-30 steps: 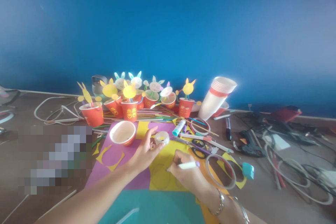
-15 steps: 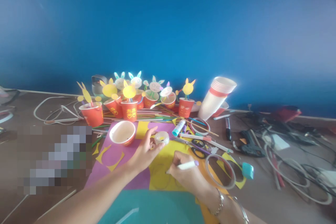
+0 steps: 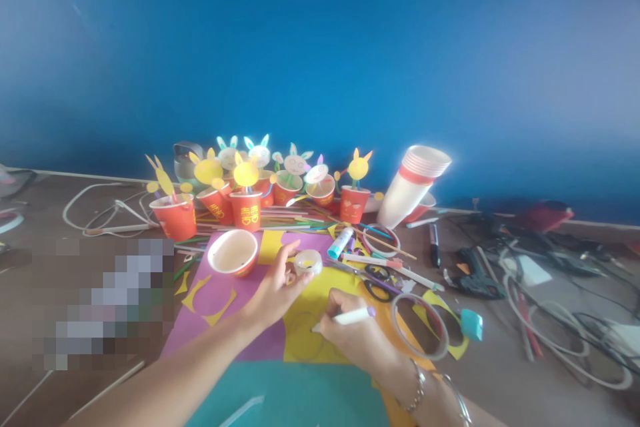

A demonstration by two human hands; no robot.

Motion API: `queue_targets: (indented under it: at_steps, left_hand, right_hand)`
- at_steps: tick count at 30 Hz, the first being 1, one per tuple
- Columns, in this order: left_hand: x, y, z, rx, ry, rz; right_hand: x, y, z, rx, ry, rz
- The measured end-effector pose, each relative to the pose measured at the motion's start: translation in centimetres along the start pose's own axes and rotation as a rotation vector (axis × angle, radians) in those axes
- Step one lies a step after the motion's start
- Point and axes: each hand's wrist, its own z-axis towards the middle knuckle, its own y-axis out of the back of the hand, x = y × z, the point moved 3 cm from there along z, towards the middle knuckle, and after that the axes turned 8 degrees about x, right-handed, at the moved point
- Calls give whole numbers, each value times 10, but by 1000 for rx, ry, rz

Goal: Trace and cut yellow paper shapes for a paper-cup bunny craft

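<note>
My left hand (image 3: 275,287) grips a small roll of clear tape (image 3: 310,271) between thumb and fingers, with the index finger sticking up. In my right hand (image 3: 356,341) is a white marker (image 3: 354,315) with a purple end, its tip down at a sheet of yellow paper (image 3: 327,287). Faint round outlines show on that sheet beside the tip. Purple paper (image 3: 273,340) lies under the left wrist, and teal paper (image 3: 315,390) is nearest to me. Scissors (image 3: 379,290) with black handles rest just beyond the right hand.
A paper cup (image 3: 233,255) stands on the purple paper. Behind it are several red cups (image 3: 249,212) holding paper rabbit figures, and a stack of cups (image 3: 410,190). To the right lie a tape ring (image 3: 443,333), a glue gun (image 3: 477,273) and tangled cables (image 3: 555,340).
The marker and my right hand have shifted slightly to the left over the yellow paper. My left hand keeps its hold on the tape roll, about where it was.
</note>
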Motion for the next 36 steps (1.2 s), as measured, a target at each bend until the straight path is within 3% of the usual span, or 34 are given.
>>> queue_targets:
  at_steps: [9, 18, 30, 36]
  left_hand:
    - [-2, 0, 0, 8, 0, 23]
    - [-8, 1, -2, -14, 32, 84]
    - [-1, 0, 4, 6, -31, -82]
    - [1, 5, 4, -23, -50, -29]
  right_hand:
    - [2, 0, 1, 33, 20, 87]
    - [6, 13, 4, -86, -32, 367]
    - [12, 11, -9, -88, 135, 299]
    - [7, 3, -3, 40, 31, 279]
